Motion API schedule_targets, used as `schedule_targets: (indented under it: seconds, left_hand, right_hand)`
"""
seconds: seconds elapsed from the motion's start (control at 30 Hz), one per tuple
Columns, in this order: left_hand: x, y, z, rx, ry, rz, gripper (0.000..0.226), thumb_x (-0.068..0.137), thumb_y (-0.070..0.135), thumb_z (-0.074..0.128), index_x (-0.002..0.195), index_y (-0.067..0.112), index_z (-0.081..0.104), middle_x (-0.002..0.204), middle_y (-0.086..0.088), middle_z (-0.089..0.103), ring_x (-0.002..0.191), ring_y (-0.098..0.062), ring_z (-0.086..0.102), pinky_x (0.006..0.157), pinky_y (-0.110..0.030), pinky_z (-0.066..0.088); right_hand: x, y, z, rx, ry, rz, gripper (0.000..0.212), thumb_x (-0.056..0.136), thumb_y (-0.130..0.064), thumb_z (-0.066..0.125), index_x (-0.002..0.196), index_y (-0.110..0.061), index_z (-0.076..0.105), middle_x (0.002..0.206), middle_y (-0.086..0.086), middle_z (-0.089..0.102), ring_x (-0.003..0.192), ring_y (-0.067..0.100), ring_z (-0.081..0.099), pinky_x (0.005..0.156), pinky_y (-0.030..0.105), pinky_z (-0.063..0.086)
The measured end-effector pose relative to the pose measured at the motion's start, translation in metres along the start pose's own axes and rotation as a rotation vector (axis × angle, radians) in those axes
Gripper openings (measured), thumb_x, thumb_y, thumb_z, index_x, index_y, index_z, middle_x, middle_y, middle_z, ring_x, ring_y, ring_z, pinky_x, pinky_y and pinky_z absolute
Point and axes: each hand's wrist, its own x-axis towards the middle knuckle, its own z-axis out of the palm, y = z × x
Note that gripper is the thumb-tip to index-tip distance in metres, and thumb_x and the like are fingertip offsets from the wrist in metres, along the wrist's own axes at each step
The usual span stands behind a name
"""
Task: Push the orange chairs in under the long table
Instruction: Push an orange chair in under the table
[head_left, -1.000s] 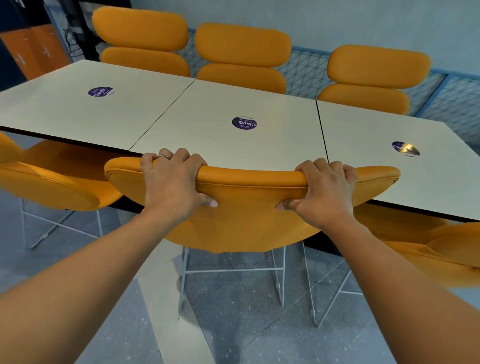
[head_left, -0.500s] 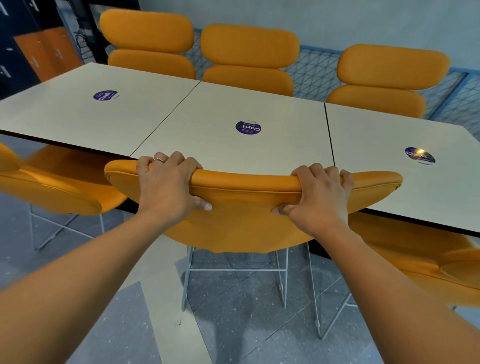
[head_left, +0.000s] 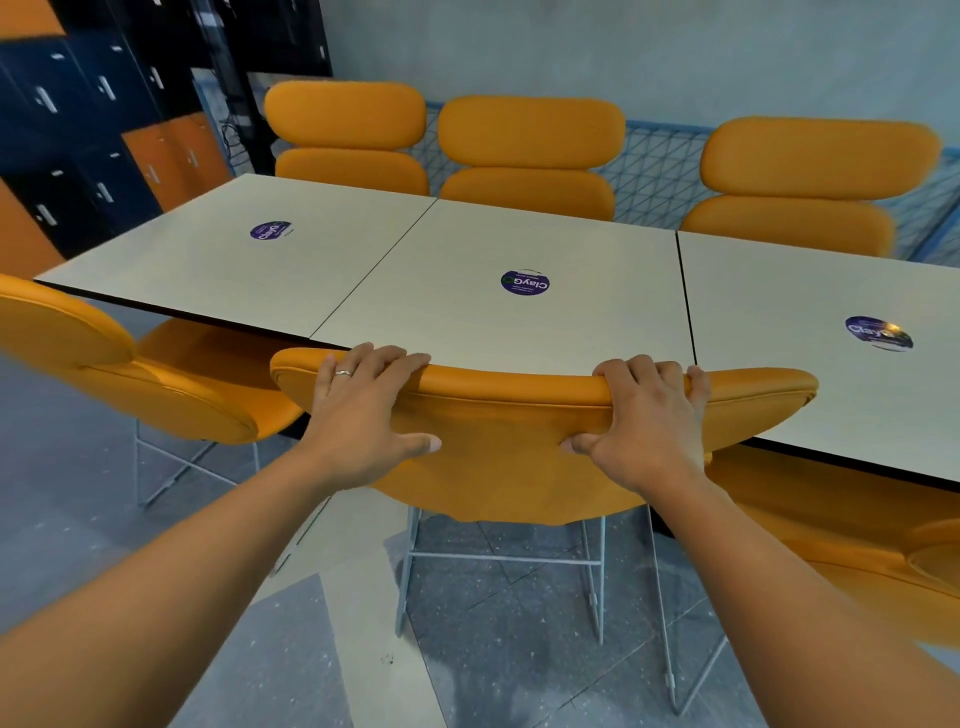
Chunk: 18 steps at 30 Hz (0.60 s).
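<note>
Since half a second back, the left hand (head_left: 363, 415) has flattened a little on the backrest, and more of the lockers (head_left: 78, 130) shows at the left. Both hands sit where they were.

Head view:
- Middle chair (head_left: 509, 457) is on the near side of the long table (head_left: 519, 338). Its top rim overlaps the table's near edge in the view; I cannot tell whether they touch. The seat is hidden below.
- Left hand: fingers together and bent over the top rim, thumb pressed on the back face, ring (head_left: 344, 372) on one finger.
- Right hand (head_left: 644, 421): fingers curled tighter over the rim, thumb tucked against the back.
- Near-side neighbours: left chair (head_left: 156, 384) and right chair (head_left: 831, 519), both partly under the table. Three far chairs (head_left: 530, 156) stand along the other side.

Handling (judgement): the padded shell has a smooth, leather-like cover, so it gives slightly and may be slick. The wire frame (head_left: 498, 558) is thin, so the chair is probably light and should slide on the hard floor. The top rim, gripped wide with both hands, is the sensible hold and keeps the push straight. The frame may snag the right chair's legs, which stand just beside it.

Writing: the middle sticker (head_left: 525, 282) reads "ClayG", upside down from here. The right sticker (head_left: 878, 332) shows "Clay" under glare. The left sticker (head_left: 270, 230) is too blurred to read.
</note>
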Motion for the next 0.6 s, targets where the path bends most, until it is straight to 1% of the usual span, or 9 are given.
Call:
schedule_targets:
  seconds: [0.07, 0.13, 0.23, 0.27, 0.33, 0.4, 0.43, 0.53, 0.6]
  left_hand:
    - [-0.01, -0.001, -0.005, -0.081, -0.023, -0.001, 0.082, 0.076, 0.057, 0.07, 0.145, 0.043, 0.028, 0.157, 0.011, 0.022, 0.147, -0.019, 0.006, 0.118, -0.051, 0.006]
    - [-0.02, -0.007, -0.013, -0.158, -0.032, 0.007, 0.075, 0.078, 0.053, 0.07, 0.143, 0.042, 0.035, 0.158, 0.014, 0.02, 0.148, -0.018, 0.005, 0.117, -0.053, 0.015]
    - [-0.038, -0.022, -0.025, -0.236, -0.026, 0.003, 0.061, 0.078, 0.05, 0.071, 0.134, 0.041, 0.048, 0.155, 0.017, 0.026, 0.145, -0.017, 0.014, 0.115, -0.049, 0.021]
    - [-0.043, -0.029, -0.027, -0.25, -0.021, 0.001, 0.058, 0.079, 0.05, 0.071, 0.132, 0.041, 0.051, 0.153, 0.017, 0.031, 0.143, -0.016, 0.02, 0.113, -0.045, 0.024]
    - [-0.056, -0.045, -0.03, -0.273, -0.028, -0.01, 0.053, 0.08, 0.05, 0.071, 0.129, 0.04, 0.054, 0.145, 0.015, 0.043, 0.135, -0.013, 0.033, 0.107, -0.038, 0.032]
    - [-0.069, -0.064, -0.033, -0.314, -0.059, -0.023, 0.051, 0.08, 0.051, 0.07, 0.127, 0.039, 0.055, 0.136, 0.015, 0.052, 0.128, -0.013, 0.042, 0.103, -0.037, 0.039]
    - [-0.075, -0.073, -0.034, -0.329, -0.076, -0.027, 0.05, 0.08, 0.051, 0.07, 0.126, 0.038, 0.056, 0.133, 0.015, 0.054, 0.126, -0.013, 0.045, 0.102, -0.037, 0.041]
    - [-0.097, -0.107, -0.044, -0.362, -0.114, -0.035, 0.05, 0.081, 0.045, 0.072, 0.127, 0.033, 0.058, 0.132, 0.012, 0.055, 0.124, -0.009, 0.047, 0.1, -0.029, 0.038]
    - [-0.11, -0.135, -0.054, -0.363, -0.129, -0.044, 0.048, 0.081, 0.044, 0.072, 0.125, 0.032, 0.058, 0.132, 0.01, 0.056, 0.123, -0.009, 0.048, 0.099, -0.029, 0.038]
  right_hand:
    - [-0.002, 0.001, -0.002, -0.011, -0.033, 0.005, 0.079, 0.068, -0.072, 0.072, 0.131, -0.033, 0.047, 0.129, -0.002, 0.051, 0.128, 0.027, 0.039, 0.118, 0.054, 0.01]
    - [-0.003, -0.001, -0.005, -0.012, -0.057, 0.019, 0.078, 0.073, -0.073, 0.066, 0.137, -0.033, 0.043, 0.136, -0.002, 0.048, 0.134, 0.026, 0.035, 0.12, 0.055, 0.008]
    - [-0.009, -0.015, -0.01, 0.007, -0.069, 0.044, 0.08, 0.079, -0.074, 0.058, 0.144, -0.032, 0.039, 0.145, -0.001, 0.043, 0.14, 0.025, 0.029, 0.118, 0.054, 0.007]
    - [-0.013, -0.022, -0.012, 0.032, -0.063, 0.055, 0.078, 0.08, -0.072, 0.059, 0.144, -0.031, 0.04, 0.145, -0.001, 0.043, 0.14, 0.025, 0.029, 0.117, 0.053, 0.01]
    - [-0.022, -0.041, -0.017, 0.111, -0.016, 0.069, 0.069, 0.083, -0.062, 0.064, 0.141, -0.03, 0.046, 0.143, 0.0, 0.045, 0.137, 0.025, 0.033, 0.112, 0.051, 0.022]
    - [-0.033, -0.065, -0.02, 0.194, 0.044, 0.083, 0.058, 0.084, -0.052, 0.067, 0.135, -0.028, 0.052, 0.138, 0.0, 0.049, 0.131, 0.025, 0.039, 0.101, 0.048, 0.034]
    - [-0.039, -0.079, -0.022, 0.229, 0.058, 0.089, 0.054, 0.085, -0.048, 0.068, 0.133, -0.028, 0.054, 0.136, 0.001, 0.051, 0.128, 0.025, 0.042, 0.098, 0.047, 0.037]
    - [-0.058, -0.131, -0.021, 0.335, 0.033, 0.08, 0.048, 0.087, -0.042, 0.068, 0.131, -0.027, 0.056, 0.133, 0.002, 0.053, 0.125, 0.024, 0.047, 0.099, 0.044, 0.039]
    - [-0.07, -0.169, -0.015, 0.388, -0.038, 0.072, 0.049, 0.087, -0.043, 0.068, 0.132, -0.029, 0.055, 0.132, 0.0, 0.053, 0.121, 0.022, 0.052, 0.099, 0.043, 0.045]
